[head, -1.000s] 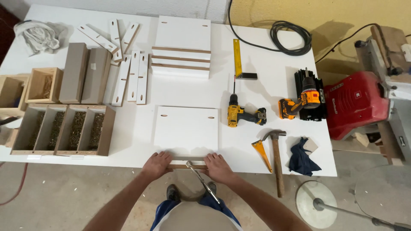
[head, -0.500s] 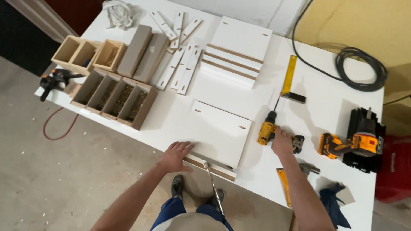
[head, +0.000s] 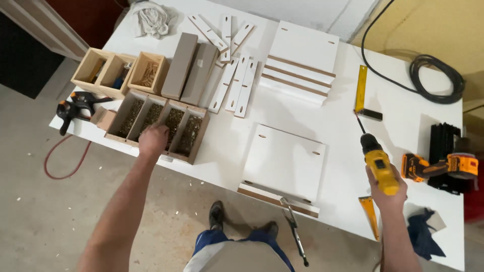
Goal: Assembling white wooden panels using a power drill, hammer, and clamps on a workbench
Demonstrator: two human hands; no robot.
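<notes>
My left hand point(head: 153, 139) reaches into a wooden tray with several compartments of small screws point(head: 160, 124), fingers down in a middle compartment; whether it holds anything is hidden. My right hand point(head: 385, 193) grips a yellow cordless drill point(head: 375, 161) by its handle, lifted over the white table point(head: 348, 126), bit pointing away. A white square panel with slots point(head: 284, 161) lies between my hands at the table's near edge, a narrow wood-edged strip point(head: 275, 197) along its front.
Wooden boxes point(head: 117, 70), two grey blocks point(head: 187, 68), white slotted strips point(head: 234, 83) and stacked white panels point(head: 298, 60) lie at the back. A yellow square point(head: 361, 90), an orange drill point(head: 438, 166), a black cable point(head: 436, 78), a clamp point(head: 75, 107), a blue rag point(head: 422, 234) and a bar tool point(head: 295, 231) surround.
My left hand left the panel's front edge and moved left into the screw tray. My right hand has lifted the yellow drill off the table. The camera view shifted left.
</notes>
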